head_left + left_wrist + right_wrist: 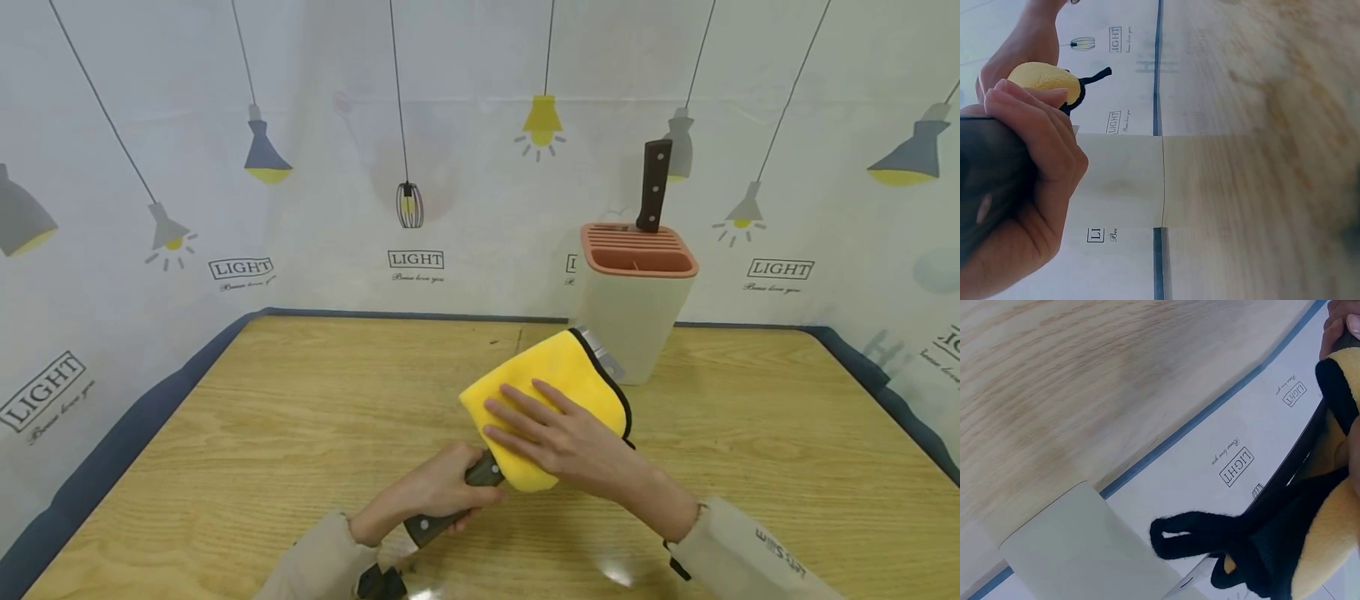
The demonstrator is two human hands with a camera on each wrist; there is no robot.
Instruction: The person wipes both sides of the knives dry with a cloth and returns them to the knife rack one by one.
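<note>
My left hand [447,482] grips the dark riveted handle [486,472] of a cleaver, whose broad end [604,353] pokes out silver past a yellow cloth [573,375]. The cloth has a black border and is folded over the blade, hiding most of it. Across the cloth's upper face lie the fairly straight fingers of my right hand [551,433], its thumb out of sight below in the head view. In the right wrist view, a black-edged fold with a loop [1175,534] hangs by the blade's end [1188,582]. The handle [991,181] fills the left wrist view's edge.
A cream knife block [626,321] with an orange slotted top stands at the back right, just beyond the blade's end. A dark-handled knife [655,185] stands upright in it. The wooden table [300,400] meets a lamp-printed backdrop [480,208] with a blue lower border.
</note>
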